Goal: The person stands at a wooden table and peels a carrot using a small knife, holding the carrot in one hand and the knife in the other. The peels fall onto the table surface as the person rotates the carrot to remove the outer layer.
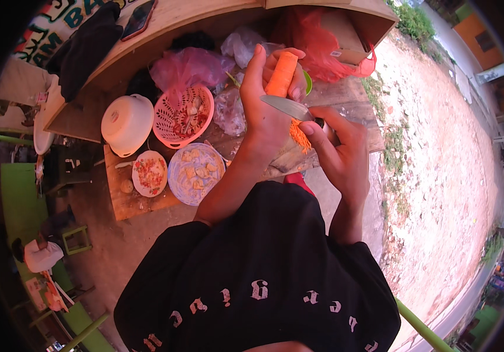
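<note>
A peeled orange carrot stands tilted in my left hand, its fingers curled round it. My right hand grips a knife by its dark handle. The blade points left and lies across the front of my left palm, close under the carrot's lower end. Below the blade, a small heap of orange carrot shreds shows beside my right thumb; what holds it is mostly hidden by my hands.
On the wooden table stand a white bowl, a pink basket with shallots and chillies, a plate of chopped red pieces, and a bowl of pale chunks in liquid. Plastic bags lie behind; a phone rests on the shelf.
</note>
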A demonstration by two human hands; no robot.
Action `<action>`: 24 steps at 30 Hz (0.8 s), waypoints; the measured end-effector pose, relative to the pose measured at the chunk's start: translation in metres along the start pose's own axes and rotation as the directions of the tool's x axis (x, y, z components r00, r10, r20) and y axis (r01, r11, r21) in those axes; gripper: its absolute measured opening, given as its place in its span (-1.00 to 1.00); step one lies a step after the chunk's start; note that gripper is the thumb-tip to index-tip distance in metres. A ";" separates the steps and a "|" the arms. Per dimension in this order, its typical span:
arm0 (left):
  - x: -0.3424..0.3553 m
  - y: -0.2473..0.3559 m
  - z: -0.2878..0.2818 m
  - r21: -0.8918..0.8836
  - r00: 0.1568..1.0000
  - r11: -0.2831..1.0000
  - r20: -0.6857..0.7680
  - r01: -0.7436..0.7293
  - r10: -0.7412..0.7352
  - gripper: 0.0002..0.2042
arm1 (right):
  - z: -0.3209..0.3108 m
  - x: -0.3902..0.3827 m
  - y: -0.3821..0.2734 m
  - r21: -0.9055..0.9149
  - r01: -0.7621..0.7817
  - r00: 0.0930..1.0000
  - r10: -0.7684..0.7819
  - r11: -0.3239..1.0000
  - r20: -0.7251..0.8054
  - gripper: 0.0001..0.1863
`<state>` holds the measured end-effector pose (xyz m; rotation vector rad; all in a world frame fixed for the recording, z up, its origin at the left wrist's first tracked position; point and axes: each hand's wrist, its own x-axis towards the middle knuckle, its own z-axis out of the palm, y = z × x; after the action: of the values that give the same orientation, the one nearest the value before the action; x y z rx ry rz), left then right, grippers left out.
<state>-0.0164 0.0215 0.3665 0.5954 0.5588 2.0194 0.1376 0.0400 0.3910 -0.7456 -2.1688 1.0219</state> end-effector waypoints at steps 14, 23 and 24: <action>-0.008 -0.006 0.005 0.171 0.992 0.977 0.046 -0.124 0.118 -0.33 | 0.012 0.003 0.005 0.007 0.145 0.980 -0.142 0.989 -0.138 -0.62; -0.014 0.003 0.005 0.330 0.996 0.940 0.053 -0.085 0.071 -0.46 | 0.011 0.001 0.002 0.000 0.139 0.980 -0.137 0.990 -0.147 -0.63; -0.014 0.004 0.005 0.321 0.997 0.945 0.057 -0.068 0.052 -0.47 | 0.012 0.001 0.002 -0.005 0.154 0.976 -0.153 0.988 -0.156 -0.64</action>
<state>-0.0090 0.0080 0.3701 0.8634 0.8615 1.9785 0.1285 0.0367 0.3837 -0.6217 -2.0519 0.8625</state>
